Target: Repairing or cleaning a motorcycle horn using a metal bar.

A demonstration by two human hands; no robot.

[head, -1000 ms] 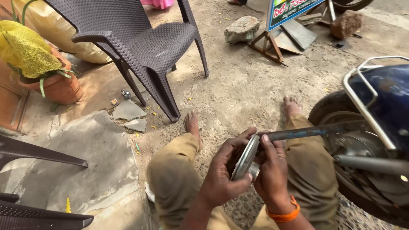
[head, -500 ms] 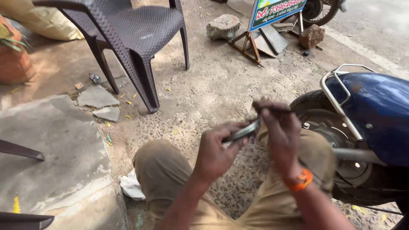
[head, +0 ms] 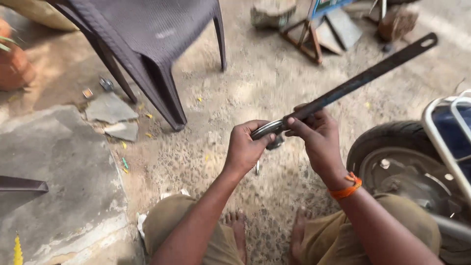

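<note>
Soft daylight, faint shadows, motion blur throughout, edges smeared.

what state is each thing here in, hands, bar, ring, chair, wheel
left hand: closed on the round metal ring
right hand: closed on the long dark metal bar
long dark metal bar: held tilted, far end up and away, near end at the ring
round metal ring: held edge-on between both hands
dark plastic chair: upright on the ground
scooter rear wheel: upright, tyre on
</note>
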